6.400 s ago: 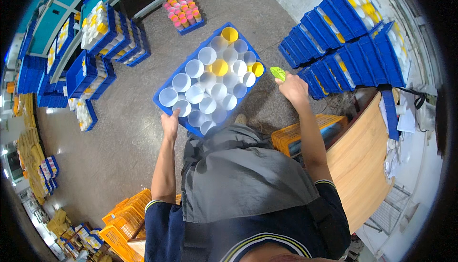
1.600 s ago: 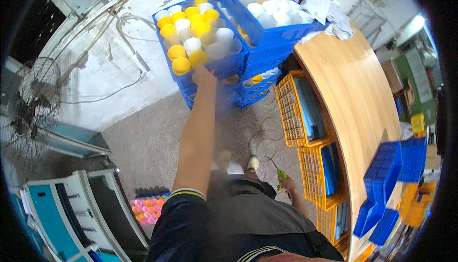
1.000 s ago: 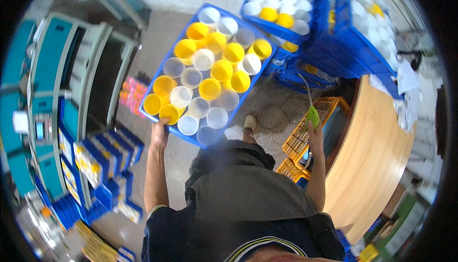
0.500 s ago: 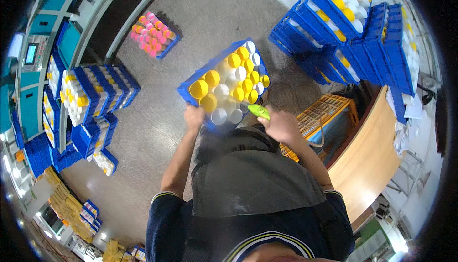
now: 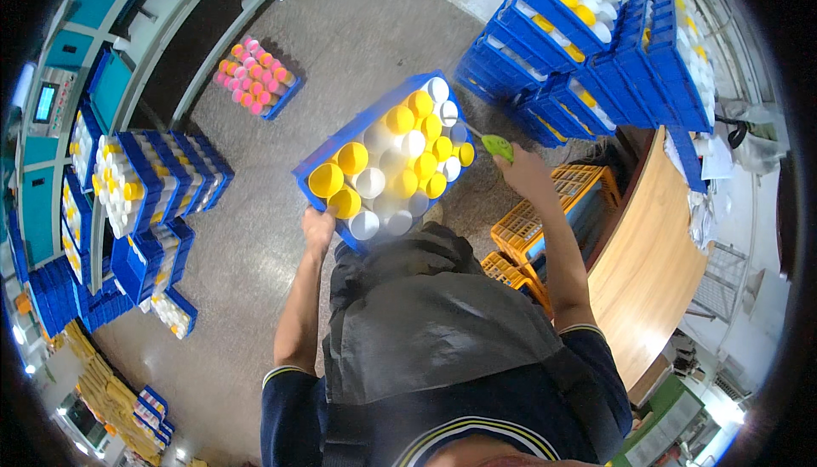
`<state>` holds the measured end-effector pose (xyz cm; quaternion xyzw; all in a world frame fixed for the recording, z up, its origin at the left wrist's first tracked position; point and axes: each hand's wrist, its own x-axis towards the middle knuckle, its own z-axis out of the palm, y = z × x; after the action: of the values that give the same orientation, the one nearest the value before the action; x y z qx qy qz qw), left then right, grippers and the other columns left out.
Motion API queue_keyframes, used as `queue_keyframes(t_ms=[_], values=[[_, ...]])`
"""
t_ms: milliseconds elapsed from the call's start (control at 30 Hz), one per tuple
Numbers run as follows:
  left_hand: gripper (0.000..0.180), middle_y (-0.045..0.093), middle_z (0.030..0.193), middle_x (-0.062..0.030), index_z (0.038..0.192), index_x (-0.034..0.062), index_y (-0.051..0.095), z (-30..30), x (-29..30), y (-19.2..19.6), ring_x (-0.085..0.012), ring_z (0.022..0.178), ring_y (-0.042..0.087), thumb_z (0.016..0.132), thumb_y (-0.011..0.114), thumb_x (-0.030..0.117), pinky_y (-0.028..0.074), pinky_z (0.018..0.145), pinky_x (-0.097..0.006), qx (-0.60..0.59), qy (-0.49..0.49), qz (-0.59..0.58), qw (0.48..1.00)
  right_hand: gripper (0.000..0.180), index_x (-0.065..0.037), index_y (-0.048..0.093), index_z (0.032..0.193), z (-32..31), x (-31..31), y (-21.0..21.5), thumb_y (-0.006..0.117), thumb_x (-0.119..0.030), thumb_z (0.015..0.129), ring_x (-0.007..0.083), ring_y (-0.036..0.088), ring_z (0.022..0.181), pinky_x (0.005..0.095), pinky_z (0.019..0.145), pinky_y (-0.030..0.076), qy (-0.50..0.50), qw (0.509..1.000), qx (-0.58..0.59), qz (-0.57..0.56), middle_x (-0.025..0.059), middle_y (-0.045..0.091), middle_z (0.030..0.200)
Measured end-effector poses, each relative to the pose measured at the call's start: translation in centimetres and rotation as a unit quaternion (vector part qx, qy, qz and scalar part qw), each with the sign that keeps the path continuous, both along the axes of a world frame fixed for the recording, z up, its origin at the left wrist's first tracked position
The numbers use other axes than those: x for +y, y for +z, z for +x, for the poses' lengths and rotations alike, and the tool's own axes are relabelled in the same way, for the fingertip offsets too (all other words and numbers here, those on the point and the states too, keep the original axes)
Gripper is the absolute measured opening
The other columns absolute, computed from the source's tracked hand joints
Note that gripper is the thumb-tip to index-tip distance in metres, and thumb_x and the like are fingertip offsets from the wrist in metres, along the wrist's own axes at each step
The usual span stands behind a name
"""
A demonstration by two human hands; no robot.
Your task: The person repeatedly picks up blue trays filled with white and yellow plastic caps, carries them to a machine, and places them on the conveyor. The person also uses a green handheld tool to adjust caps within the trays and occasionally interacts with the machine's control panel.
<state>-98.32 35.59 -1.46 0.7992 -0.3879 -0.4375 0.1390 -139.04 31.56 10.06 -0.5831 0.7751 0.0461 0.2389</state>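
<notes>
A blue crate (image 5: 340,137) is in front of my waist, its long side slanting up to the right. It is filled with several rows of round, open-ended yellow and white tubes (image 5: 369,183). My left hand (image 5: 318,225) is closed on the crate's near left corner. Beyond the right end, my right hand (image 5: 523,169) is wrapped round the green handle of a tool (image 5: 496,145). The tool's thin shaft reaches toward the white tubes at the far right of the crate; its tip is hard to make out, so I cannot tell whether it touches them.
Stacked blue crates of white and yellow pieces stand at the left (image 5: 153,179) and far right (image 5: 545,29). A crate of pink and orange pieces (image 5: 255,80) sits on the floor. Yellow-orange crates (image 5: 553,212) and a wooden table (image 5: 651,271) are at my right. A teal machine (image 5: 64,127) lines the left.
My right hand and the green-handled tool have moved from the crate's near right side to its far right end. The crate, with my left hand on it, appears slightly further left.
</notes>
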Motion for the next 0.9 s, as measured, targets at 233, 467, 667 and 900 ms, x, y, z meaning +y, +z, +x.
queue_keyframes(t_ms=[233,467,667,900], values=[[0.034,0.072,0.096,-0.0216,0.106,-0.0035,0.068,-2.4,3.3,0.7,-0.0332,0.093,0.07,0.081,0.065,0.019,0.052,0.082,-0.04,0.041,-0.026,-0.054,0.997,0.051,-0.003,0.061,0.117,-4.7,-1.3,2.1,0.053,-0.047,0.092,0.0436,0.065,0.095,0.0513,0.083,0.052,-0.02,0.999,-0.006,-0.032,0.0251,0.068,0.099],[0.037,0.07,0.097,-0.0241,0.107,-0.0025,0.067,-6.3,5.2,2.3,-0.0368,0.097,0.068,0.081,0.065,0.024,0.051,0.085,-0.041,-0.003,-0.035,-0.036,0.999,0.049,-0.004,0.061,0.118,-6.6,2.5,5.4,0.055,-0.045,0.091,0.0418,0.064,0.096,0.0509,0.083,0.051,0.023,0.999,-0.025,-0.035,0.0249,0.067,0.1],[0.04,0.069,0.1,-0.026,0.11,-0.0004,0.066,-9.0,6.5,3.3,-0.0401,0.101,0.066,0.08,0.064,0.026,0.05,0.087,-0.044,-0.032,-0.014,-0.039,0.999,0.046,-0.011,0.057,0.126,-6.2,3.9,5.7,0.052,-0.044,0.094,0.0405,0.062,0.103,0.0487,0.088,0.049,0.043,0.997,-0.042,0.037,0.0211,0.067,0.108],[0.044,0.068,0.098,-0.0279,0.113,-0.0022,0.063,-10.9,7.6,3.4,-0.0434,0.099,0.064,0.08,0.063,0.028,0.049,0.089,-0.047,-0.104,-0.025,-0.056,0.993,0.048,-0.007,0.054,0.13,-4.0,5.5,6.4,0.053,-0.04,0.094,0.0416,0.062,0.102,0.0488,0.088,0.049,0.107,0.991,-0.062,0.042,0.026,0.067,0.104]])
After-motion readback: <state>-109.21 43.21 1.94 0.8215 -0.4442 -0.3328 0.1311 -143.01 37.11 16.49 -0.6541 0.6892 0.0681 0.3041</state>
